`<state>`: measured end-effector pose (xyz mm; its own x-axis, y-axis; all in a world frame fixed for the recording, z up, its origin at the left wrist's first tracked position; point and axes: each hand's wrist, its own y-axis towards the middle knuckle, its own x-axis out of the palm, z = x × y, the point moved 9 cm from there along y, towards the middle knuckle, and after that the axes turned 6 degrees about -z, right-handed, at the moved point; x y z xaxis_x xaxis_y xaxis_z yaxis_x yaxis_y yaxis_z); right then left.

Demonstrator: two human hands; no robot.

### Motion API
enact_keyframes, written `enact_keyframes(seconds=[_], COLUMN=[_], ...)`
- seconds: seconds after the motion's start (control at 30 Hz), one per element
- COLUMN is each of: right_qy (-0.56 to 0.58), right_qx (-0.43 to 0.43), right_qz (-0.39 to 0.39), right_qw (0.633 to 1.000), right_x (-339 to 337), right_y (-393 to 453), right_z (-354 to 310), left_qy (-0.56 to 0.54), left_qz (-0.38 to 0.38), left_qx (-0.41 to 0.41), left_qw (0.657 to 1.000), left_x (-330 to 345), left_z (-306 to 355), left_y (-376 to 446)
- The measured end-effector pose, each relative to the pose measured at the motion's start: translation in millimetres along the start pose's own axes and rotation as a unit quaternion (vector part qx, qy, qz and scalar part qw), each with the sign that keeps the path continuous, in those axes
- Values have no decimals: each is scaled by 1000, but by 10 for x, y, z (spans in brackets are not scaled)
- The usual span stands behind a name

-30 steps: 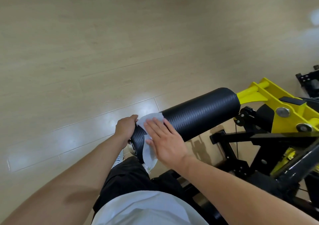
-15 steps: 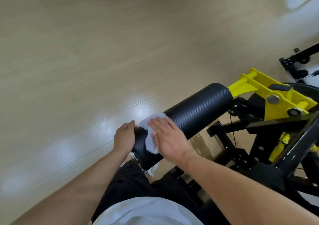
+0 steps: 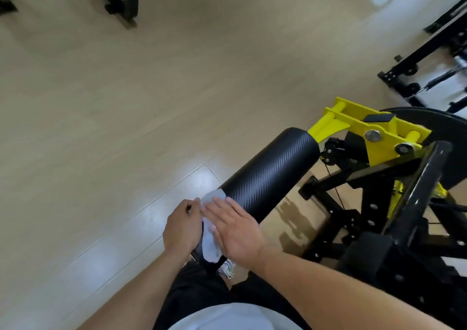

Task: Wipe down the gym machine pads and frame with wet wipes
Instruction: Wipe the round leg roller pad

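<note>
From the head camera, the right hand (image 3: 233,231) lies flat with fingers spread, pressing a wet wipe (image 3: 211,228) onto the near end of the black roller pad (image 3: 267,175), likely to scrub it. The left hand (image 3: 182,227) curls round that end, seemingly steadying the pad; the yellow frame (image 3: 374,135) sits beyond

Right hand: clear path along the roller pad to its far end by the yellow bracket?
Probably yes: the right hand lies flat on the wipe at the near end, and the roller pad up to the yellow bracket is bare.
</note>
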<state>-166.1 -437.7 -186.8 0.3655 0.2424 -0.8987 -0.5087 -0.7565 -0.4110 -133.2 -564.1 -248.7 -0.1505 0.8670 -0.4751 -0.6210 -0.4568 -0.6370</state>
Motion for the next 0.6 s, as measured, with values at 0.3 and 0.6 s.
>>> enact_keyframes(seconds=[0.3,0.6], right_qy=[48,-23], right_qx=[331,-150], right_qz=[55,-25], right_qw=[941,988], right_x=[-518,-18], right_y=[45,-95], right_z=[2659,53], left_qy=[8,-29], left_qz=[19,44], left_qx=[-9,-13], left_qw=[1000,999], left_x=[-25,-46], left_z=[9,-24], left_y=[-1,31])
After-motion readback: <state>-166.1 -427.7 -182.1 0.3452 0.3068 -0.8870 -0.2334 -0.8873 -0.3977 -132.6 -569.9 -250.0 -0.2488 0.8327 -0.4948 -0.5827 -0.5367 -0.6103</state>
